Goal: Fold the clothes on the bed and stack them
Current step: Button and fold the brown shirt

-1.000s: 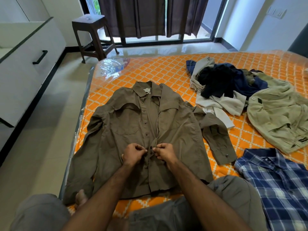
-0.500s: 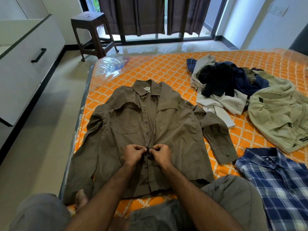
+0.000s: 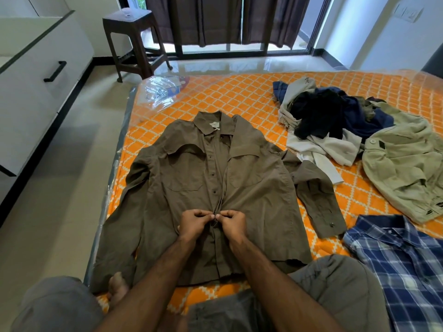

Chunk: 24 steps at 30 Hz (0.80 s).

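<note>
- Both hands, left hand (image 3: 194, 224) and right hand (image 3: 232, 224), pinch the placket of the olive-brown long-sleeved cotton shirt (image 3: 251, 188), fingers curled tight.
- Shirt lies flat near the left edge of the orange lattice-patterned bed (image 3: 239, 97).
- Bare bedcover shows beyond the collar; a heap of crumpled clothes (image 3: 323, 116) lies right.

The brown shirt (image 3: 191, 188) in the centre of the frame is matt woven cloth, lightly creased, with small dark buttons. The bed (image 3: 239, 92) shows an orange-and-white quilted cover under a clear, glossy plastic sheet that crinkles at the upper left. The checked shirt (image 3: 402, 264) at lower right is soft woven cloth. The floor (image 3: 72, 164) is smooth, shiny tile. The stool (image 3: 134, 41) at the top looks like dull brown moulded plastic.
</note>
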### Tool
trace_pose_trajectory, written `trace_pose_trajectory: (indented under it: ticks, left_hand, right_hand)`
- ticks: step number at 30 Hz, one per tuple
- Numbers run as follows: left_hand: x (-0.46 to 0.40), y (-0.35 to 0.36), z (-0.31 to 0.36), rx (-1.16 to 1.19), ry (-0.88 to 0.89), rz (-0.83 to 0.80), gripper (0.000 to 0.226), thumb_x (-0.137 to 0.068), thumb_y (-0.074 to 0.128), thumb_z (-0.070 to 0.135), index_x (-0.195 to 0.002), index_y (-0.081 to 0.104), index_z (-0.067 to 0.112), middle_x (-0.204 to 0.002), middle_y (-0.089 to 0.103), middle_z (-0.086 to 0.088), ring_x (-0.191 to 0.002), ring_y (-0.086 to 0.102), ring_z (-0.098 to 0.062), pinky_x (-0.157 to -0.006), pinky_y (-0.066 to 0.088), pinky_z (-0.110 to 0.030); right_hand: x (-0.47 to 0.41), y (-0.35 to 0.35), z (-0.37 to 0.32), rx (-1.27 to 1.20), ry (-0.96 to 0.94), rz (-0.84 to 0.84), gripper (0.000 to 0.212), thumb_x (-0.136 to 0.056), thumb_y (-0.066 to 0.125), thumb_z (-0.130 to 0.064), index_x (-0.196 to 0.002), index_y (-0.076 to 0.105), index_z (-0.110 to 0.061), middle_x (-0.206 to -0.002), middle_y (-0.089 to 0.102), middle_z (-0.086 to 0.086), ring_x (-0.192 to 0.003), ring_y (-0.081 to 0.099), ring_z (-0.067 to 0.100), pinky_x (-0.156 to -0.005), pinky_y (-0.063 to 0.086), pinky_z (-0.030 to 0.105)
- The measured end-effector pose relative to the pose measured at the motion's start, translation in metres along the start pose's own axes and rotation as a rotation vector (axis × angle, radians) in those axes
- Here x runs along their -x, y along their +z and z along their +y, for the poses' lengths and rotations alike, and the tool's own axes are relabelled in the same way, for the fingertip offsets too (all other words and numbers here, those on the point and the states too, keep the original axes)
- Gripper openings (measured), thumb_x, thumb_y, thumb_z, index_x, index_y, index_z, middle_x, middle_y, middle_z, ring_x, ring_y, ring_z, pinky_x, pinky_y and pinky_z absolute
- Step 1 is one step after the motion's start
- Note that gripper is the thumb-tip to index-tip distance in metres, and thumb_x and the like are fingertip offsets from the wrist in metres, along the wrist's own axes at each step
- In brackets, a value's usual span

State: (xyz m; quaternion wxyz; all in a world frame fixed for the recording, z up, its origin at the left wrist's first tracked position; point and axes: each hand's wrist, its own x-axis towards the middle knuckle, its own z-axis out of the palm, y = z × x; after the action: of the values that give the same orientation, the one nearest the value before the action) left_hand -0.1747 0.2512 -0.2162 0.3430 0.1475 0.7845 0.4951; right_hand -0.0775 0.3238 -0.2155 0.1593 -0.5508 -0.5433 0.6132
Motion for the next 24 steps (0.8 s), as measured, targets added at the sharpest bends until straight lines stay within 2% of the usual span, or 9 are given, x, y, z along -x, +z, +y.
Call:
trace_pose_trajectory:
  ticks: [4, 7, 9, 11, 13, 16, 18, 21, 24]
  left_hand:
    - [0.0, -0.004, -0.001, -0.015, 0.0, -0.04, 0.02, -0.078, 0.079, 0.002, -0.075, 0.076, 0.021, -0.076, 0.076, 0.001, -0.075, 0.068, -0.009, -0.076, 0.052, -0.024]
    - [-0.006, -0.012, 0.007, -0.102, -0.018, -0.164, 0.024, -0.087, 0.066, -0.006, -0.079, 0.073, 0.016, -0.074, 0.071, -0.003, -0.067, 0.064, -0.011, -0.065, 0.05, -0.021]
    - [-0.015, -0.02, 0.019, -0.158, -0.013, -0.226, 0.024, -0.094, 0.056, -0.006, -0.081, 0.069, 0.01, -0.07, 0.066, -0.006, -0.058, 0.06, -0.012, -0.054, 0.049, -0.019]
    - [-0.028, -0.024, 0.031, -0.209, 0.01, -0.208, 0.019, -0.097, 0.054, -0.001, -0.086, 0.063, 0.01, -0.075, 0.065, -0.008, -0.057, 0.059, -0.013, -0.053, 0.051, -0.022]
    - [-0.043, -0.025, 0.041, -0.242, 0.04, -0.137, 0.013, -0.095, 0.057, 0.003, -0.09, 0.06, 0.014, -0.084, 0.067, -0.01, -0.063, 0.062, -0.017, -0.066, 0.057, -0.036]
    - [-0.057, -0.016, 0.055, -0.272, 0.027, -0.082, 0.009, -0.094, 0.054, 0.005, -0.096, 0.059, 0.013, -0.089, 0.067, -0.01, -0.064, 0.063, -0.018, -0.065, 0.056, -0.034]
    - [-0.064, -0.006, 0.06, -0.279, 0.0, -0.044, 0.007, -0.095, 0.053, 0.009, -0.096, 0.06, 0.008, -0.089, 0.069, -0.012, -0.067, 0.066, -0.021, -0.062, 0.053, -0.03]
    - [-0.072, 0.004, 0.061, -0.401, 0.011, -0.037, 0.022, -0.091, 0.064, 0.025, -0.084, 0.067, 0.004, -0.081, 0.072, -0.013, -0.08, 0.07, -0.028, -0.078, 0.054, -0.035]
    - [-0.07, 0.01, 0.059, -0.481, 0.001, 0.003, 0.034, -0.083, 0.079, 0.035, -0.066, 0.059, 0.014, -0.067, 0.061, 0.0, -0.073, 0.062, -0.019, -0.067, 0.043, -0.029]
  right_hand:
    - [0.001, -0.004, -0.003, -0.002, 0.018, -0.02, 0.004, -0.086, 0.074, -0.008, -0.088, 0.076, -0.006, -0.08, 0.076, 0.006, -0.078, 0.074, 0.02, -0.081, 0.061, 0.036]
    - [-0.001, -0.016, -0.017, 0.099, 0.02, -0.144, 0.013, -0.093, 0.067, -0.01, -0.084, 0.073, -0.002, -0.071, 0.07, 0.006, -0.059, 0.063, 0.008, -0.058, 0.051, 0.019]
    - [-0.011, -0.021, -0.031, 0.217, 0.024, -0.158, 0.021, -0.095, 0.065, -0.022, -0.076, 0.068, -0.012, -0.063, 0.065, 0.0, -0.048, 0.057, 0.008, -0.047, 0.045, 0.022]
    - [-0.026, -0.025, -0.047, 0.384, -0.054, -0.061, 0.024, -0.091, 0.068, -0.038, -0.077, 0.063, -0.019, -0.072, 0.07, -0.001, -0.062, 0.067, 0.018, -0.059, 0.056, 0.033]
    - [-0.036, -0.024, -0.065, 0.507, -0.138, -0.006, 0.023, -0.088, 0.067, -0.044, -0.085, 0.06, -0.023, -0.086, 0.073, 0.002, -0.081, 0.071, 0.023, -0.078, 0.06, 0.043]
    - [-0.038, -0.015, -0.093, 0.757, -0.207, 0.009, 0.04, -0.088, 0.062, -0.051, -0.112, 0.06, -0.019, -0.113, 0.069, 0.005, -0.106, 0.066, 0.027, -0.094, 0.054, 0.04]
    - [-0.043, -0.009, -0.1, 0.931, -0.208, 0.044, 0.051, -0.088, 0.063, -0.053, -0.123, 0.058, -0.016, -0.123, 0.065, 0.007, -0.116, 0.063, 0.028, -0.095, 0.05, 0.037]
    - [-0.048, -0.007, -0.096, 0.995, -0.188, 0.065, 0.044, -0.09, 0.065, -0.045, -0.122, 0.058, -0.015, -0.124, 0.066, 0.007, -0.115, 0.063, 0.027, -0.093, 0.051, 0.035]
    - [-0.056, -0.017, -0.085, 0.901, -0.146, 0.043, 0.036, -0.089, 0.066, -0.038, -0.113, 0.063, -0.012, -0.115, 0.067, 0.009, -0.112, 0.064, 0.031, -0.091, 0.053, 0.035]
